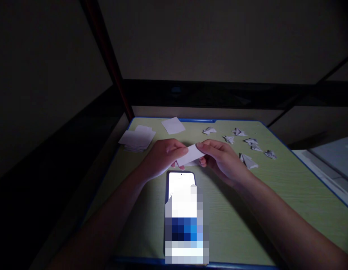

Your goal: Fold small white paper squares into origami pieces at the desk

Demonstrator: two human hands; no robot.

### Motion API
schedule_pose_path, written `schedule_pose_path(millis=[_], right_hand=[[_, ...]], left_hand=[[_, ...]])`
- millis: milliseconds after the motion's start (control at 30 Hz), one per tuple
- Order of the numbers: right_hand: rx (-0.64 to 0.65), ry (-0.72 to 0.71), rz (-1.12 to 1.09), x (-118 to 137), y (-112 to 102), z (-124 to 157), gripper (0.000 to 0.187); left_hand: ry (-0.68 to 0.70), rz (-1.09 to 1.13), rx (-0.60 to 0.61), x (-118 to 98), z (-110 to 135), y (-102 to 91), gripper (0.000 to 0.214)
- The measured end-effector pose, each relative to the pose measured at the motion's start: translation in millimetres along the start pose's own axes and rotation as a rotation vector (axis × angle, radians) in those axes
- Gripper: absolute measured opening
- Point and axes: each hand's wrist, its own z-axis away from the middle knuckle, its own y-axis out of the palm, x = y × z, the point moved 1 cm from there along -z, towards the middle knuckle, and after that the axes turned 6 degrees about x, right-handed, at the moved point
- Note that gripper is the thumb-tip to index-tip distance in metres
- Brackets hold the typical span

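Note:
A folded strip of white paper (191, 154) is held above the table, just beyond a lit phone (182, 187). My left hand (167, 154) pinches its left end, thumb on top and fingers beneath. At the other end, my right hand (219, 154) grips it the same way. The paper slants up toward the right. Part of the phone's screen is blurred out by large pixels.
The green table (219, 225) has a blue edge. A stack of white paper (138, 138) lies at the back left, with a single square sheet (173, 125) beside it. Several small folded paper pieces (248, 160) are scattered at the right. White furniture (331, 157) stands beyond the right edge.

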Motion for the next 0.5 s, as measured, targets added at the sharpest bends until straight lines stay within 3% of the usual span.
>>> schedule_pose_path(millis=[67, 200, 333, 500], right_hand=[[0.045, -0.033, 0.037, 1, 0, 2, 0.025], [0.13, -0.156, 0.272, 1, 1, 9, 0.057], [0.14, -0.218, 0.635, 0, 4, 18, 0.044], [0.114, -0.365, 0.847, 7, 8, 26, 0.042]], left_hand=[[0.005, 0.071, -0.005, 7, 1, -2.5, 0.022], [-0.023, 0.128, 0.001, 14, 3, -3.2, 0.019], [-0.007, 0.135, 0.041, 10, 5, 3.3, 0.015], [0.012, 0.146, 0.007, 5, 8, 11.5, 0.014]])
